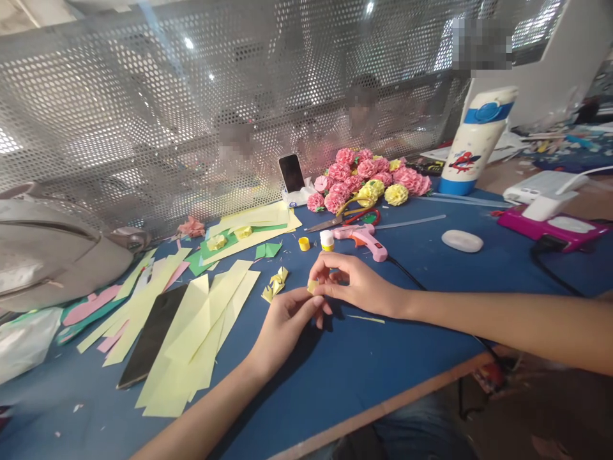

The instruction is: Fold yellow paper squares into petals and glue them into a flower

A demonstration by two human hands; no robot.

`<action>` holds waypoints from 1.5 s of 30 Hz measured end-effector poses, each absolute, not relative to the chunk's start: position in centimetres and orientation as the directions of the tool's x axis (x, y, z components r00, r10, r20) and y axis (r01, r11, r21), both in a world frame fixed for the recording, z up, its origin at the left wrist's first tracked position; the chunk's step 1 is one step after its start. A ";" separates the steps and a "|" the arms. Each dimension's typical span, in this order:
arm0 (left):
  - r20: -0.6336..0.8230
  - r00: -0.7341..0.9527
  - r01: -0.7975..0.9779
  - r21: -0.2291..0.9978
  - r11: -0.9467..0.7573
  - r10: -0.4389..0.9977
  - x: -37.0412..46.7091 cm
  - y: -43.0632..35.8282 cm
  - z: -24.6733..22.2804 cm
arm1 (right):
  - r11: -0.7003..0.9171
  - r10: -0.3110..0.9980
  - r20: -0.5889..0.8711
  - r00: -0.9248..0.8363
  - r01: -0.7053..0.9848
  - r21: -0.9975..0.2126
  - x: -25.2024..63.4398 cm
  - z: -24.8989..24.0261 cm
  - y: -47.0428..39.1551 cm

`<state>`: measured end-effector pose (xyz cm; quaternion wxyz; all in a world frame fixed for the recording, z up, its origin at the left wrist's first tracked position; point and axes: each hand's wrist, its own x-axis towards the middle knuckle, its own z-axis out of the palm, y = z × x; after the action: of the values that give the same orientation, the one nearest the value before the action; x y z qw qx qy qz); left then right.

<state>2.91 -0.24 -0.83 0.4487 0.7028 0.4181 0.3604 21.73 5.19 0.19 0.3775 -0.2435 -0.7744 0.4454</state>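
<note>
Both hands meet over the blue table point(383, 383). My right hand point(352, 281) pinches a small yellow paper piece point(313, 287) between thumb and fingers. My left hand point(292, 319) touches the same piece from below, its fingers closed around the lower edge. Folded yellow paper pieces point(276, 285) lie just left of the hands. A thin yellow strip point(366, 319) rests below my right hand. Behind the hands stand a glue stick point(327, 241) and its yellow cap point(304, 243), beside a pink glue gun point(364, 239).
Pale yellow paper strips point(205, 338) partly cover a dark tablet point(153, 332) at left. Scissors point(335, 220), pink and yellow paper flowers point(368, 176) and a phone point(292, 173) are at the back. A bottle point(479, 140) and a magenta power strip point(550, 228) stand right.
</note>
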 end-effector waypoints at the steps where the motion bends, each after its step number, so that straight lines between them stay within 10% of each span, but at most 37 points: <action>1: 0.133 0.384 0.276 0.928 -0.252 0.914 2.8 -0.2 -0.9 | 0.497 0.704 0.379 -0.601 0.036 -0.867 21.7 0.2 5.2; 21: 0.484 0.348 0.522 0.612 -0.595 0.803 1.8 -0.4 -0.7 | 0.789 0.522 0.682 -0.513 -0.015 -0.615 22.3 0.1 5.0; 45: 0.572 0.365 0.477 0.563 -0.676 0.734 2.4 -1.3 -0.3 | 0.994 0.094 0.866 -0.492 0.093 -0.056 23.2 1.2 5.1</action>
<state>2.40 -1.29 -0.30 0.1525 0.8120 0.3728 0.4224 23.22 5.10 1.24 0.5013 -0.0542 -0.8636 0.0008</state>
